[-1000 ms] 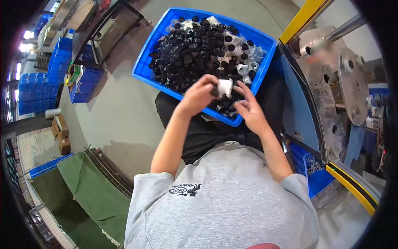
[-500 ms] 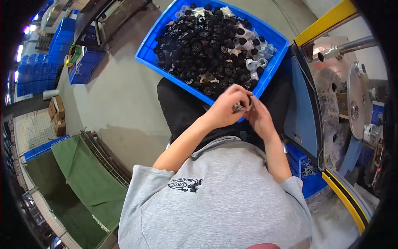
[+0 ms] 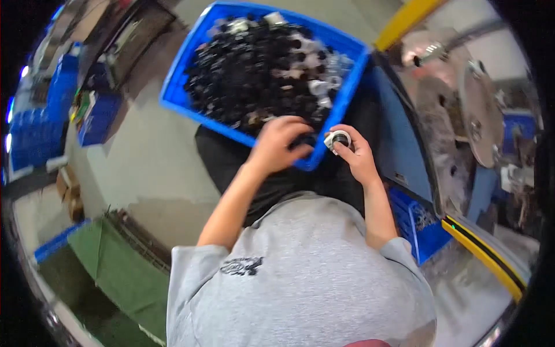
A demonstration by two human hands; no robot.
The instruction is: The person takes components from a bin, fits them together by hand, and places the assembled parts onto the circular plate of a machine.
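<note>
Compared with the frame half a second ago, the hands are separated: the left hand (image 3: 278,146) is now over the near edge of the blue bin (image 3: 175,92), and the right hand (image 3: 361,159) is just outside its right corner. The ring-shaped part (image 3: 337,139), earlier mostly hidden between the hands, is now exposed in the right hand, pinched between thumb and fingers. The left fingers are curved, with the thumb set apart; blur prevents telling whether they grip anything.

The ring-shaped part has a smooth white outer body and a dark, round core. The bin is smooth and straight-sided, resembling plastic. It contains heaped small black parts (image 3: 243,78), with white and translucent parts (image 3: 318,87) toward its right side.
</note>
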